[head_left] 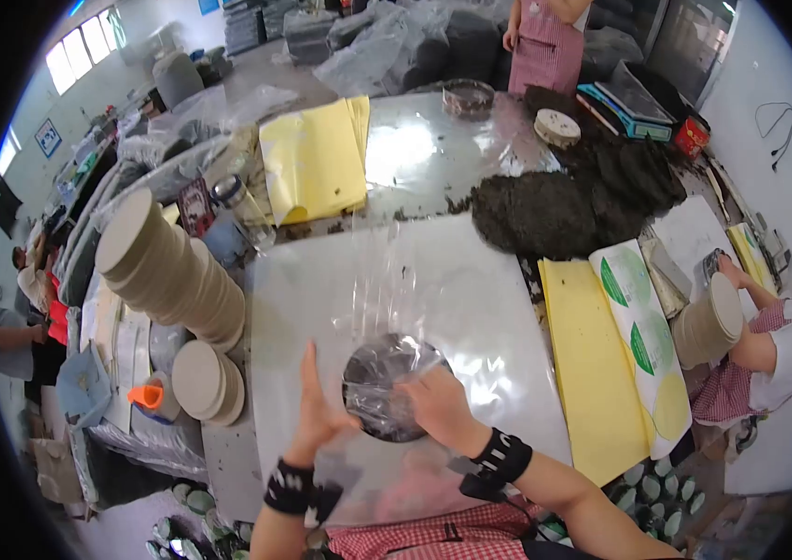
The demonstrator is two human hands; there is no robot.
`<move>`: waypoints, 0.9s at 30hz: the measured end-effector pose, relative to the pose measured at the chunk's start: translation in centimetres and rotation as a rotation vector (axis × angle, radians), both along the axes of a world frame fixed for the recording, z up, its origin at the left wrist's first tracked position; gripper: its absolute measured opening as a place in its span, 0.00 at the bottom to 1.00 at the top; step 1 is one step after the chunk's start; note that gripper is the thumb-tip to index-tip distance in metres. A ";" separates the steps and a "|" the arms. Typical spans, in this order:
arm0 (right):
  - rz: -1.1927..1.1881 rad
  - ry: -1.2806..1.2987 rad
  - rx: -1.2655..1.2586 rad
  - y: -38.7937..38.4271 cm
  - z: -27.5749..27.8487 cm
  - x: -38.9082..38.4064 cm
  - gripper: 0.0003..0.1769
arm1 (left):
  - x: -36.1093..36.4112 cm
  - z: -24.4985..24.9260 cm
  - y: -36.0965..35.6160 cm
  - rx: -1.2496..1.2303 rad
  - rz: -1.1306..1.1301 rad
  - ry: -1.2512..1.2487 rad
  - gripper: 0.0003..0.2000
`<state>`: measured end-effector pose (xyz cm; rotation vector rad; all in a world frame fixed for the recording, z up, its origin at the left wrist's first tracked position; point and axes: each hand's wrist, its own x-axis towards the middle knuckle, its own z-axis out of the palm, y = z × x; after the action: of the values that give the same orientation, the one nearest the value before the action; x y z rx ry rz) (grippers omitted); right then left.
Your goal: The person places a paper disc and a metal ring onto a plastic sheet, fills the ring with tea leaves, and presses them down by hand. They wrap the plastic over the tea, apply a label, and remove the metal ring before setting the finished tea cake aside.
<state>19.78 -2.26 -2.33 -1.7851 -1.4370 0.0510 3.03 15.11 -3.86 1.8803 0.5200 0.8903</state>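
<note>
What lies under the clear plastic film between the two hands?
A dark round disc shows through the film, on a white sheet. The right hand covers part of its edge, and its underside cannot be seen.

dark disc (379,373) partly under right hand (438,408)

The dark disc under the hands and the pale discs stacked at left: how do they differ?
The dark disc is black; the pale discs are beige. The dark disc lies single and flat under clear film, touched by left hand and right hand; the pale discs lean in a bare stack, untouched. Both are round and flat.
</note>
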 end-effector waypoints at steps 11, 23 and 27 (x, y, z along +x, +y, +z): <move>0.044 0.622 0.502 2.1 2.1 2.9 0.29 | 5.3 1.7 -5.4 -0.152 -0.068 0.037 0.39; 0.154 0.180 0.199 1.4 2.1 -2.6 0.18 | 5.3 1.0 -6.0 0.301 -0.164 0.225 0.22; -0.031 0.227 0.109 -0.1 2.2 -2.4 0.24 | 4.7 3.3 -6.4 0.268 -0.049 0.204 0.33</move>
<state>17.40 -2.38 -0.09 -1.6551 -1.2276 0.1521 7.73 8.67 -0.53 2.2337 0.4937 0.7697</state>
